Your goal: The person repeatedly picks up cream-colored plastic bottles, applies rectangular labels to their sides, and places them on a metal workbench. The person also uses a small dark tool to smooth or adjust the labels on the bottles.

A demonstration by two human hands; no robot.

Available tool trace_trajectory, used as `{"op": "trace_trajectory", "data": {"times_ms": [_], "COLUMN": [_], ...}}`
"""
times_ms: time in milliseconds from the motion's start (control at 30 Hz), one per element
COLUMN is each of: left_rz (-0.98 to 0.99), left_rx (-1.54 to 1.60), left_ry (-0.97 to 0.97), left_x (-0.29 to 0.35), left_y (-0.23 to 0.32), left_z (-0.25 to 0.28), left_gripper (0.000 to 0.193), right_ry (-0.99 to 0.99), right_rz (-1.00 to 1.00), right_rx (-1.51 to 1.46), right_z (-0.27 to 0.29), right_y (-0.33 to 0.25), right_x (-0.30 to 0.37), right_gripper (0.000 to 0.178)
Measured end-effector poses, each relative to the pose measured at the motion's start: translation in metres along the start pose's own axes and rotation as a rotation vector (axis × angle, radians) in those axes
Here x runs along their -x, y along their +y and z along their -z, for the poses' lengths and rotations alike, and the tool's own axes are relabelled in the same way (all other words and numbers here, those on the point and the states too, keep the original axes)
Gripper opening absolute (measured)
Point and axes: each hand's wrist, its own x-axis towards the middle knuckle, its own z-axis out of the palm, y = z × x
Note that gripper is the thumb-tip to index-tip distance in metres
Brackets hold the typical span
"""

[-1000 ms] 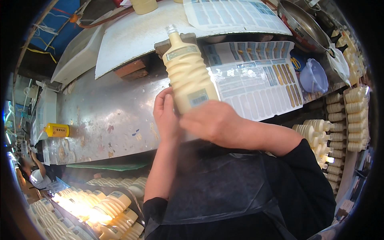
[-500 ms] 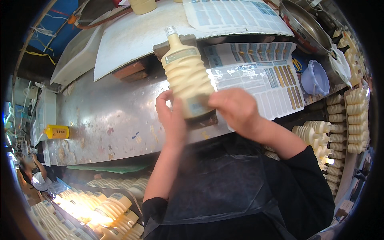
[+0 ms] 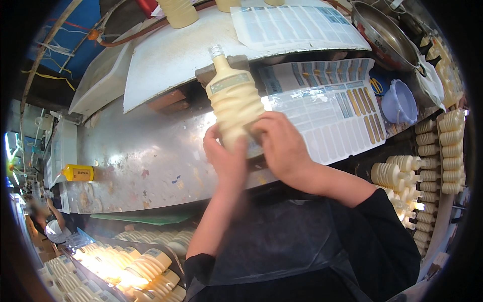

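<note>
A cream-coloured bottle (image 3: pixel 235 95) with wavy ridges lies on its back, its silvery threaded neck pointing away from me and resting on a dark block (image 3: pixel 204 75). A grey-blue label band crosses its shoulder. My left hand (image 3: pixel 226 158), smeared by motion, holds the lower left side near the base. Against the lower right side, my right hand (image 3: pixel 282 143) is closed with curled fingers. The two hands cover most of the bottle's base, and a label there shows only in part. Right of the bottle lies a sheet of stickers (image 3: pixel 322 110), with blue and gold strips.
On the metal table (image 3: pixel 126 166) lies a yellow bottle (image 3: pixel 79 172) at left. Another sticker sheet (image 3: pixel 297 25) rests on the raised white board. A lilac bucket (image 3: pixel 398 100) and a large metal pan (image 3: pixel 385 38) stand at right. Many cream bottles (image 3: pixel 395 176) fill racks and crates. Another person works far left.
My right hand has moved left onto the bottle's side, its fingers now curled there. My left hand has shifted slightly nearer and right. The whole view has moved a little.
</note>
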Motion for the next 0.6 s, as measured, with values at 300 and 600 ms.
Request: {"op": "trace_trajectory", "data": {"times_ms": [300,600], "left_rz": [-0.195,0.122], "left_rx": [-0.104,0.378], "left_ry": [0.043,-0.103], "left_x": [-0.031,-0.116], "left_y": [0.015,0.023], "left_z": [0.007,-0.009], "left_gripper": [0.087,0.051], "right_ry": [0.187,0.137], "right_rz": [-0.078,-0.156], "right_rx": [-0.040,-0.126], "right_z": [0.002,-0.014], "right_y": [0.055,0.029], "right_x": [-0.005,-0.094], "right_gripper": [0.025,0.025]}}
